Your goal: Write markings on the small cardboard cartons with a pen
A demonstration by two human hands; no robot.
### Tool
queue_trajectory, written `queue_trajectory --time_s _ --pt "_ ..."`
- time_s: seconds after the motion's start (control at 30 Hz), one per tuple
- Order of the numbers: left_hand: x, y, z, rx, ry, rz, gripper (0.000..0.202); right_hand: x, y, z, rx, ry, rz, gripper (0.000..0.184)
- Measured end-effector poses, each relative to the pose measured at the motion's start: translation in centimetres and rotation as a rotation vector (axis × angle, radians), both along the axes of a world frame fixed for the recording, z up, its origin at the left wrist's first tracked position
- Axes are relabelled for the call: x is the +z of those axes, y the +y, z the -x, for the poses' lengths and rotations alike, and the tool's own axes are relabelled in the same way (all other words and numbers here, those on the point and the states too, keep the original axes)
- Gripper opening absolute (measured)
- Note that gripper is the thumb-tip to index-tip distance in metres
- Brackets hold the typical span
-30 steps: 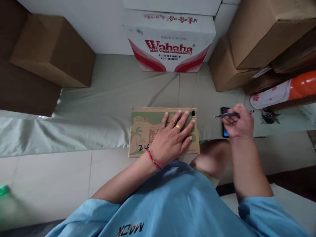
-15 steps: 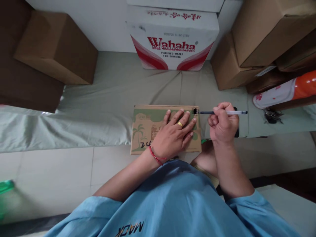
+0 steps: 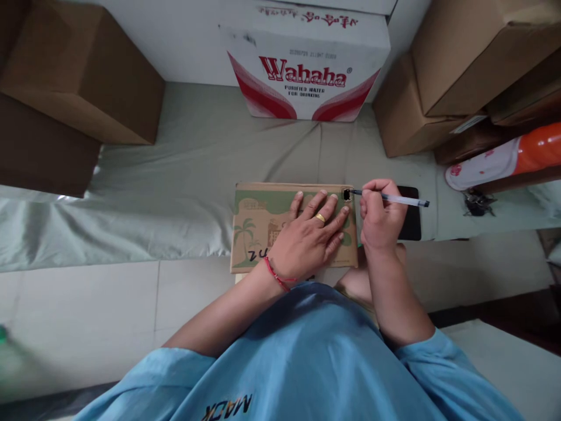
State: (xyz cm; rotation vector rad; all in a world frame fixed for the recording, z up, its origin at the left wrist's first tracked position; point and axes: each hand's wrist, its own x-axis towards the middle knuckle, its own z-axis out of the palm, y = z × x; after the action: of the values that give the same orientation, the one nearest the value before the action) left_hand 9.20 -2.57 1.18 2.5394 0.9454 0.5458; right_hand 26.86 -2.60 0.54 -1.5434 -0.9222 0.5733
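A flat brown and green cardboard box (image 3: 252, 225) with palm tree prints lies in front of me, its near edge close to my body. My left hand (image 3: 309, 237) rests on it with fingers spread, a gold ring on one finger and a red cord at the wrist. A small dark hole (image 3: 346, 195) with a ragged rim is in the box's far right corner. Just right of the box, my right hand (image 3: 382, 216) grips a pen (image 3: 397, 199) with a clear barrel. The pen's dark front end points left and reaches the hole's right rim.
A white Wahaha water carton (image 3: 307, 70) stands at the back. Brown cartons (image 3: 118, 76) are stacked at left, and more cartons (image 3: 456, 64) at right. Beside my right hand lies a black phone (image 3: 412, 216). Keys (image 3: 479, 203) and an orange-and-white cylinder (image 3: 491, 161) are farther right.
My right hand has shifted left with the pen, now tilted, its front end nearer the hole. More of the phone shows. My left hand stays on the box; the view has shifted slightly.
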Motion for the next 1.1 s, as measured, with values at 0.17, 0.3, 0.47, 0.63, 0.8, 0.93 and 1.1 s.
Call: queue_trajectory --time_s 0.17,0.3,0.47,0.63,0.8,0.93,1.1 --pt "0.1 0.0 0.1 -0.011 -0.001 0.010 0.050 0.4 -0.2 1.3 -0.047 -0.132 -0.033 0.011" --pt "0.3 0.1 0.1 -0.015 0.006 0.023 0.050 0.8 -0.1 1.6 -0.077 -0.213 -0.038 0.011" --pt "0.3 0.0 0.0 -0.016 -0.005 0.019 0.050 0.3 0.2 1.2 -0.043 -0.165 0.017 0.012" --pt "0.1 0.0 0.0 -0.012 0.005 -0.002 0.049 0.4 0.3 1.2 -0.046 -0.165 0.004 0.011" --pt "0.5 0.0 0.0 -0.028 0.042 -0.006 0.051 0.4 0.4 1.2 -0.042 -0.190 0.001 0.010" --pt "0.9 0.0 0.1 -0.029 0.068 0.004 0.050 0.3 0.4 1.1 -0.033 -0.207 -0.013 0.011" --pt "0.8 0.0 0.1 -0.020 0.056 -0.003 0.050 0.1 0.4 1.1 -0.044 -0.242 -0.015 0.012"
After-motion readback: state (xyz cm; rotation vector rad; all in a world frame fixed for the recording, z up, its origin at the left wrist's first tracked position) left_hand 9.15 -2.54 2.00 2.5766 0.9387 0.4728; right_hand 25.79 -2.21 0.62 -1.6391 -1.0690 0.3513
